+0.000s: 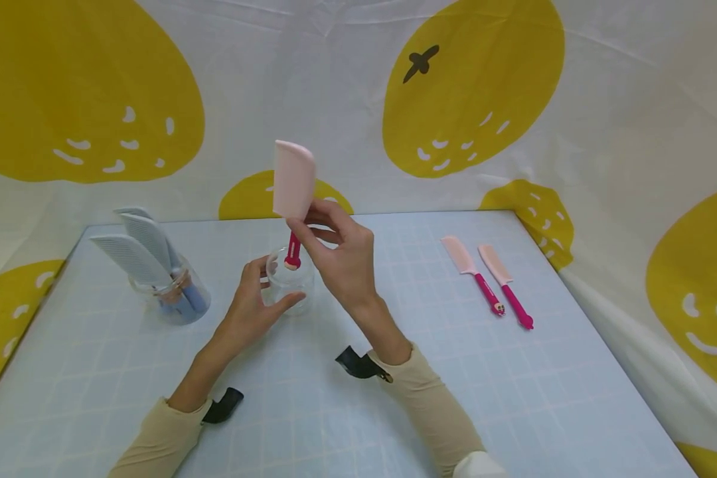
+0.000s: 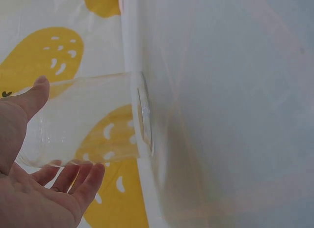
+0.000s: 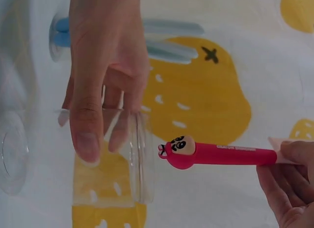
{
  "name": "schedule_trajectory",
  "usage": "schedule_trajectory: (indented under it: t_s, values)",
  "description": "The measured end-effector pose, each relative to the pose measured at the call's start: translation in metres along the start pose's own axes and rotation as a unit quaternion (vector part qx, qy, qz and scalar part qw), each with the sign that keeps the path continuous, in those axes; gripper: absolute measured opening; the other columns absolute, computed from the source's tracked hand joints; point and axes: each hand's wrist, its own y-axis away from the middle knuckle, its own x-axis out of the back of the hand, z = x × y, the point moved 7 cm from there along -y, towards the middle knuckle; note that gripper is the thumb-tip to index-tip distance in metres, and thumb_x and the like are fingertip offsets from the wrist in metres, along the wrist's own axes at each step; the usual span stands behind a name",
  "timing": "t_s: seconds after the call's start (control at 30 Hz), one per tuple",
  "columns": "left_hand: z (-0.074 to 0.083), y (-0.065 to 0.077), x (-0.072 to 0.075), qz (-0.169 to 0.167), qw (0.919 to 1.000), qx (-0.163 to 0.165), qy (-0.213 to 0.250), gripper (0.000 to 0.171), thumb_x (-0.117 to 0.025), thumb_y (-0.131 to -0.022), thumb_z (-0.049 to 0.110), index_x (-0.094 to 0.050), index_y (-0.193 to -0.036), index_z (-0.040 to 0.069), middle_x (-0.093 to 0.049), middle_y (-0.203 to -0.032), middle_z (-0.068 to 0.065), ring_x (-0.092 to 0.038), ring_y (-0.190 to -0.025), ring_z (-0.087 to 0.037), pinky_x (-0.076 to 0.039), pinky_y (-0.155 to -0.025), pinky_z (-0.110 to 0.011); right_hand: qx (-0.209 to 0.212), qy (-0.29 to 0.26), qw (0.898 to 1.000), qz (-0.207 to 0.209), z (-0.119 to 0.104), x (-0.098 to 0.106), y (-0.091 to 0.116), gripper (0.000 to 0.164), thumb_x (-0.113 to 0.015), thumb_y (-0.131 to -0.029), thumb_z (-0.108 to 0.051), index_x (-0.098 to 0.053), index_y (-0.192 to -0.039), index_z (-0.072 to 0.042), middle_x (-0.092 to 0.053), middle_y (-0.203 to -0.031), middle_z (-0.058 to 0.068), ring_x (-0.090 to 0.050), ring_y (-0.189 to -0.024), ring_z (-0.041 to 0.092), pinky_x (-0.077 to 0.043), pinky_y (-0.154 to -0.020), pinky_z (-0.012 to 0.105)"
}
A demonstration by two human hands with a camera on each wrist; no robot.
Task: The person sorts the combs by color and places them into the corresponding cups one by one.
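My right hand [image 1: 345,262] pinches a pink comb [image 1: 294,178] near where its broad blade meets the dark pink handle. The blade points up, and the handle hangs over the mouth of a clear glass jar [image 1: 289,292]. In the right wrist view, a small cartoon head tips the handle [image 3: 228,155], a short gap from the jar's rim. My left hand [image 1: 257,307] holds the upright jar from the left, thumb on the near side and fingers around the far side. Nothing shows inside this jar [image 2: 93,122] in the left wrist view.
At the left stands another glass jar [image 1: 182,292] holding several light blue combs [image 1: 136,255], blades up. To the right, two pink combs [image 1: 484,285] [image 1: 514,302] lie side by side on the pale blue checked tablecloth [image 1: 346,425]. A white curtain [image 1: 346,79] with yellow fruit prints hangs behind.
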Motion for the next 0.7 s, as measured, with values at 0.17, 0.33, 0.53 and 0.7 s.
schedule_trajectory:
  t_s: [0.17, 0.33, 0.53, 0.7]
  values:
    - [0.002, 0.000, 0.000, -0.003, 0.9999, -0.011, 0.007, 0.088, -0.083, -0.088, 0.030, -0.027, -0.152, 0.006, -0.035, -0.150, -0.019, -0.044, -0.134, -0.037, -0.043, -0.111, -0.055, -0.016, 0.001, 1.000, -0.014, 0.007, -0.007, 0.003, 0.032, -0.078, -0.091, -0.005, -0.068, -0.120, 0.004, -0.073, -0.113, 0.017, -0.074, -0.101, 0.022, -0.060, -0.083, 0.029]
    - [0.002, 0.001, 0.000, -0.004, 0.9999, -0.010, 0.009, 0.089, -0.083, -0.089, 0.031, -0.027, -0.152, 0.006, -0.034, -0.151, -0.019, -0.043, -0.136, -0.037, -0.043, -0.111, -0.054, -0.035, 0.005, 0.999, -0.027, 0.014, -0.011, 0.006, 0.031, -0.078, -0.091, -0.006, -0.068, -0.118, 0.005, -0.074, -0.112, 0.017, -0.074, -0.099, 0.024, -0.060, -0.081, 0.027]
    - [0.003, 0.001, 0.001, -0.004, 0.9999, -0.013, 0.007, 0.089, -0.082, -0.089, 0.032, -0.026, -0.153, 0.005, -0.034, -0.151, -0.019, -0.043, -0.135, -0.035, -0.043, -0.112, -0.054, -0.055, 0.021, 0.997, -0.042, 0.024, -0.013, 0.008, 0.032, -0.078, -0.092, -0.007, -0.068, -0.119, 0.004, -0.074, -0.113, 0.017, -0.074, -0.101, 0.024, -0.060, -0.081, 0.025]
    - [0.003, 0.001, 0.001, -0.003, 0.9999, -0.013, 0.004, 0.089, -0.083, -0.089, 0.029, -0.026, -0.152, 0.004, -0.034, -0.150, -0.019, -0.042, -0.135, -0.035, -0.043, -0.111, -0.055, -0.072, 0.033, 0.995, -0.053, 0.033, -0.014, 0.010, 0.032, -0.078, -0.092, -0.008, -0.067, -0.120, 0.003, -0.073, -0.114, 0.016, -0.074, -0.100, 0.022, -0.059, -0.081, 0.024]
